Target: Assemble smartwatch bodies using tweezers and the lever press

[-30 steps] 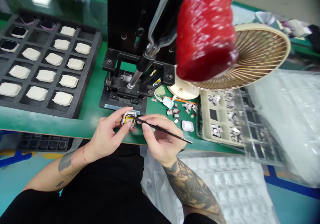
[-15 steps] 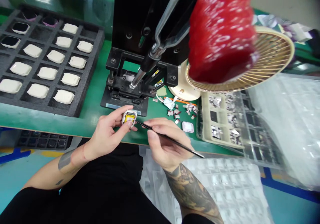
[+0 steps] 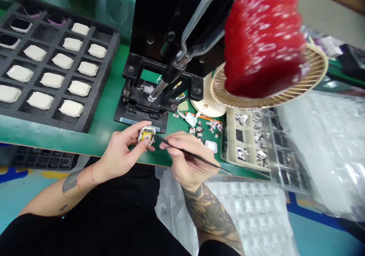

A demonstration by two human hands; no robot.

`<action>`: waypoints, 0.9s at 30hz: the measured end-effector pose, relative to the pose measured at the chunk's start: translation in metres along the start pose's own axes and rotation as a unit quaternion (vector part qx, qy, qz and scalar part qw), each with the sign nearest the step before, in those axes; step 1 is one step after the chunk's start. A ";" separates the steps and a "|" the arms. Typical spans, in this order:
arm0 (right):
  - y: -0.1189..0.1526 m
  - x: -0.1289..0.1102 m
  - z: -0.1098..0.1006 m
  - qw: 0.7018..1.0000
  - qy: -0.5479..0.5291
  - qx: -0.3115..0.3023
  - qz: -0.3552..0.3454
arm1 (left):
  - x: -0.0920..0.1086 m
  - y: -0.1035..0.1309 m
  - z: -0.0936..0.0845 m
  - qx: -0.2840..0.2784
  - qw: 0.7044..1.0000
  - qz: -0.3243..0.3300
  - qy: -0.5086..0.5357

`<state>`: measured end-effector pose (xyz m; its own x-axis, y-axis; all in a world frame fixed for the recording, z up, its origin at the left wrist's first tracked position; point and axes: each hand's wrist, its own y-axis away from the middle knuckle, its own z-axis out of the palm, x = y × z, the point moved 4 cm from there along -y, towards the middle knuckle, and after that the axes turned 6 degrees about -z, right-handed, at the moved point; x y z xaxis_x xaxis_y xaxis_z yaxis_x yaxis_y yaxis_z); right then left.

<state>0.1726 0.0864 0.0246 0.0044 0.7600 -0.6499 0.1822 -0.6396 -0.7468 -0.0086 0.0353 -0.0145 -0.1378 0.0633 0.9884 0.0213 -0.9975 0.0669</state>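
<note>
Between the thumb and fingers of my left hand [image 3: 123, 149] is an opened smartwatch case [image 3: 147, 135], white-rimmed, with yellow and dark parts showing inside. My right hand [image 3: 191, 158] grips thin black tweezers [image 3: 196, 156] like a pen. Their tip is at the right side of the case; whether it touches a part inside is too small to tell. Just behind the case stands a black lever press [image 3: 151, 96] with a red ribbed handle [image 3: 264, 39]. Right of my right hand's fingertips lies a small white-and-pink frame [image 3: 211, 146].
At left, a dark foam tray [image 3: 99, 92] holds several cream watch cases [image 3: 53, 80] and a few dark-faced watches. Small silvery parts [image 3: 213, 126] lie right of the press. Beyond are a fan [image 3: 316, 62], a compartment box [image 3: 232, 128] and clear plastic packaging [image 3: 322, 142].
The camera view has shifted slightly. My right hand has tilted a little, and the tweezers' tip sits slightly further over the case. Both holds are unchanged.
</note>
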 end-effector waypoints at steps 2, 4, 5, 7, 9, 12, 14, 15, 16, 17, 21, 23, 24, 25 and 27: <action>0.001 0.000 0.002 0.999 0.022 -0.014 0.021 | 0.000 -0.001 0.000 0.000 1.000 0.001 0.009; 0.002 0.000 0.004 0.999 0.043 -0.023 0.022 | 0.000 -0.001 0.001 0.002 1.000 0.004 0.013; 0.002 -0.001 0.004 0.998 0.047 -0.025 0.017 | 0.001 -0.001 0.001 0.005 1.000 0.005 0.012; 0.003 -0.001 0.004 0.999 0.046 -0.020 0.010 | 0.001 -0.001 0.001 0.009 1.000 0.008 0.011; 0.004 -0.001 0.005 0.999 0.045 -0.014 0.008 | 0.002 -0.001 0.001 0.011 1.000 0.009 0.012; 0.005 0.000 0.006 0.999 0.033 -0.020 0.019 | 0.001 0.000 0.000 0.010 1.000 0.010 0.014; 0.006 0.004 0.007 0.999 0.008 -0.014 0.047 | 0.001 0.000 0.000 0.008 1.000 0.012 0.015; 0.007 0.007 0.008 0.997 -0.009 -0.001 0.075 | 0.001 0.000 0.000 0.006 1.000 0.012 0.015; 0.009 0.011 0.008 0.993 -0.032 0.014 0.114 | 0.001 0.000 0.000 0.002 1.000 0.014 0.017; 0.011 0.016 0.009 0.985 -0.060 0.027 0.159 | 0.000 0.000 0.000 -0.003 1.000 0.014 0.021; 0.020 0.021 0.014 0.947 -0.172 0.004 0.270 | 0.002 0.000 -0.001 0.000 0.999 0.024 0.034; 0.020 0.013 0.011 0.960 -0.174 -0.020 0.221 | 0.003 0.000 -0.001 0.018 0.999 0.022 0.036; 0.018 0.008 0.007 0.972 -0.154 -0.017 0.175 | 0.003 -0.001 -0.001 0.028 0.998 0.018 0.045; 0.017 0.003 0.001 0.984 -0.124 0.001 0.127 | 0.002 -0.001 -0.002 0.036 0.998 0.011 0.058; 0.016 -0.001 -0.010 0.995 -0.054 0.059 0.066 | 0.001 -0.002 -0.001 0.044 0.995 -0.001 0.087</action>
<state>0.1856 0.0761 0.0149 -0.0861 0.6554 -0.7504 0.0711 -0.7472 -0.6607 -0.0101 0.0369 -0.0133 -0.3073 0.0516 0.9502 0.1067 -0.9904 0.0883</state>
